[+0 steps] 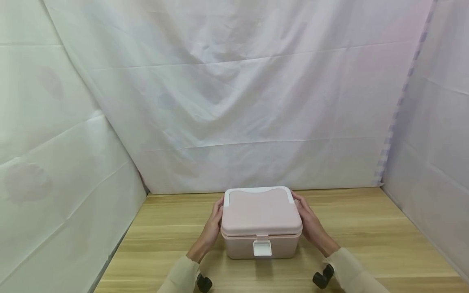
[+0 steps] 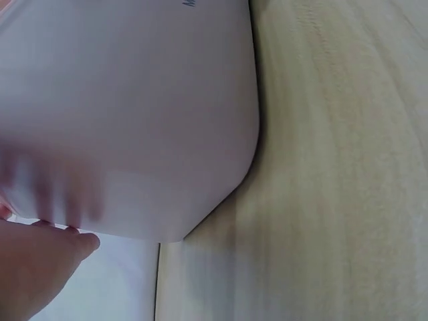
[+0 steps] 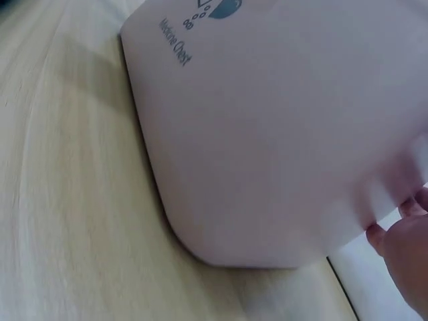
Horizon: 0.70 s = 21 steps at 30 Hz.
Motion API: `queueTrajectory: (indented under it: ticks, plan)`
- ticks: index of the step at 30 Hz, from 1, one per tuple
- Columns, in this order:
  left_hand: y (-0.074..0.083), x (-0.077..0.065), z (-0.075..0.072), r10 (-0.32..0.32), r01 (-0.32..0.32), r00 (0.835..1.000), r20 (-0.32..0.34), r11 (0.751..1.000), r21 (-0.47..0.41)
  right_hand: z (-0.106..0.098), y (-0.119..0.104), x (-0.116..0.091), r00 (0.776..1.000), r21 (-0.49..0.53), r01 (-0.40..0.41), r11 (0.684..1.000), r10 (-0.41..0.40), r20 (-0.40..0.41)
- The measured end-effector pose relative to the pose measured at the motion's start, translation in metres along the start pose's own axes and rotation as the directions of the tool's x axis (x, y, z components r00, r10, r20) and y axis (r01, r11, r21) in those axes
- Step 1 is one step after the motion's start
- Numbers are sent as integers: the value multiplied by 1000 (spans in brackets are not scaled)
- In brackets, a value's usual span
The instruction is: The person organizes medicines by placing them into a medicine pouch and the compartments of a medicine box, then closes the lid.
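A pale pink medicine chest (image 1: 261, 217) with a white-edged lid stands on the table, its lid down. A white latch tab (image 1: 262, 248) hangs on its front wall. My left hand (image 1: 212, 228) holds the chest's left side, with its fingers reaching back along the lid edge. On the opposite side, my right hand (image 1: 309, 221) holds the chest near the rear right corner. The left wrist view shows fingertips (image 2: 87, 242) close against the smooth side wall. In the right wrist view, fingertips (image 3: 376, 235) lie at the chest's edge, and "Medicine Chest" lettering (image 3: 175, 43) is printed on the wall.
The wood-grain table (image 1: 366, 228) extends to both sides of the chest. A white cloth (image 1: 238, 101) hangs behind the table's back edge, with more cloth on the left (image 1: 55, 183) and right (image 1: 436, 142).
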<state>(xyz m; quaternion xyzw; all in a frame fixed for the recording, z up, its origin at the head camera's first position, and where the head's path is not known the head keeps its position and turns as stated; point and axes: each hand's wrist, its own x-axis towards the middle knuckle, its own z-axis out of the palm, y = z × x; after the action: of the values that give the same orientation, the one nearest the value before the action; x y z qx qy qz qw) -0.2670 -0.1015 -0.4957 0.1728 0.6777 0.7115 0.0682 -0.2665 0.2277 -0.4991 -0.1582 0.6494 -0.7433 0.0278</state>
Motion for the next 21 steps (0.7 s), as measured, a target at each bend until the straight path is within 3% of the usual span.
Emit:
queueTrajectory:
  ticks: [11, 14, 17, 19, 21]
  plan:
    - [0, -2, 1, 20, -20, 999, -36, 1000, 5, -9, -1, -3, 999, -42, -27, 999, 28, 20]
    - [5, -3, 0, 20, -19, 999, -26, 999, 46, -12, -8, -4, 999, -170, 36, 985, -32, 22]
    - [13, -4, -3, 27, -22, 999, -43, 994, 110, -13, -23, -3, 992, -362, 126, 924, -124, 29]
    - [20, -4, -3, 23, -11, 997, -70, 986, 166, -10, -35, -3, 981, -498, 188, 847, -187, 53]
    - [27, -4, -2, 34, -12, 994, -105, 978, 209, -4, -47, -3, 962, -606, 267, 750, -247, 118]
